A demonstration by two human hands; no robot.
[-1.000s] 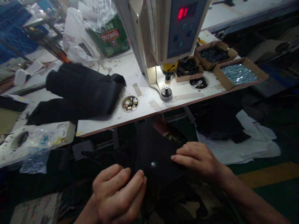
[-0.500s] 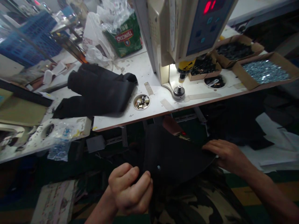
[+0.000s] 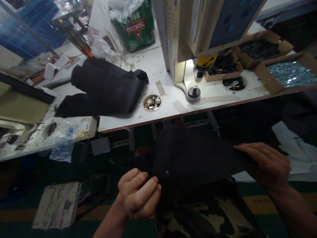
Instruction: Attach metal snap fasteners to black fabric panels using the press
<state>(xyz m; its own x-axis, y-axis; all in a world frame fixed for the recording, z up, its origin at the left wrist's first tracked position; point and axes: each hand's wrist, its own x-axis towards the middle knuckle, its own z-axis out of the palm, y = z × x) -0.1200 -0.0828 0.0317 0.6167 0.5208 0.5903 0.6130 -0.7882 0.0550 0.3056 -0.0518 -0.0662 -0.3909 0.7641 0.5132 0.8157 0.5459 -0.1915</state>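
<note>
We grasp black cloth (image 3: 195, 153), left hand (image 3: 139, 194) at its eight o'clock, right hand (image 3: 267, 164) at three, one stud (image 3: 167, 173) seemingly set, remainder unclear.

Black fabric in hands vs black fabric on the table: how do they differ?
The held fabric is spread between the left hand and right hand; the tabletop fabric lies folded over itself. The held fabric shows a small pale stud; no stud shows on the tabletop fabric. Both are black.
</note>
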